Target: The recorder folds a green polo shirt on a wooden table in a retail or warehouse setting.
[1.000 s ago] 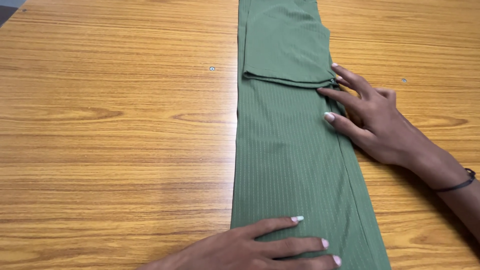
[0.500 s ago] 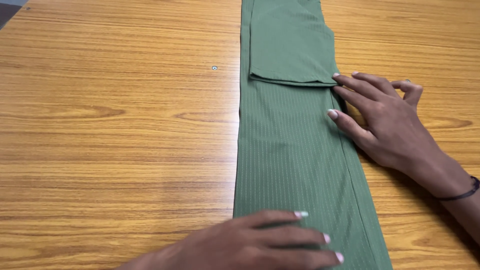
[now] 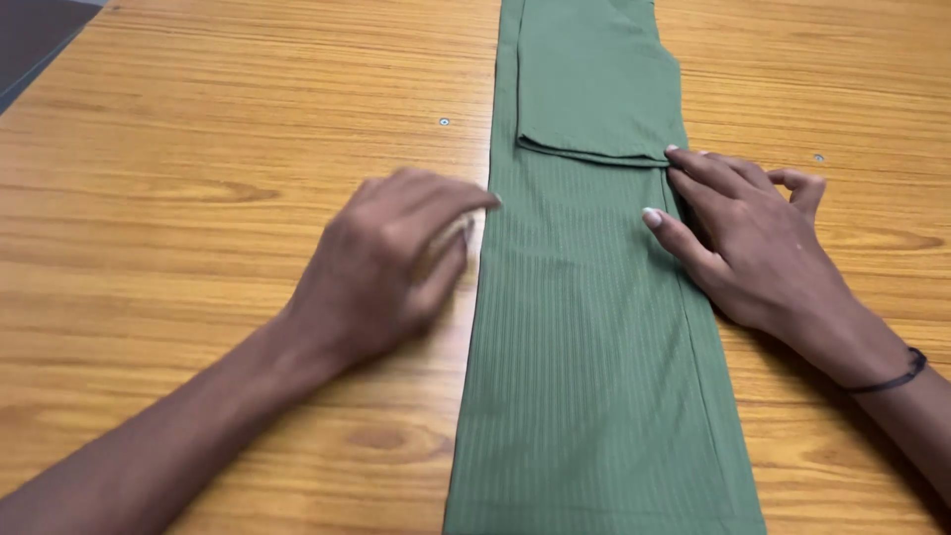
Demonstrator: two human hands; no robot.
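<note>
A long green ribbed garment [image 3: 584, 337] lies flat in a narrow strip down the wooden table [image 3: 198, 149]. Its far part is folded back on itself, with the fold's edge running across at about the level of my right fingertips. My right hand [image 3: 743, 248] rests on the cloth's right edge, fingers spread and flat, fingertips touching that folded edge. My left hand [image 3: 391, 263] hovers at the cloth's left edge, fingers loosely curled and blurred, tips near the cloth and holding nothing.
A thin dark band circles my right wrist [image 3: 897, 376]. Two small round screw heads sit in the tabletop, one left of the cloth [image 3: 444, 122] and one at the right [image 3: 817, 157]. The table's far left corner shows a dark floor [image 3: 35, 35].
My left hand has left the near end of the cloth and moved up and left to its left edge. My right hand has stayed by the folded edge.
</note>
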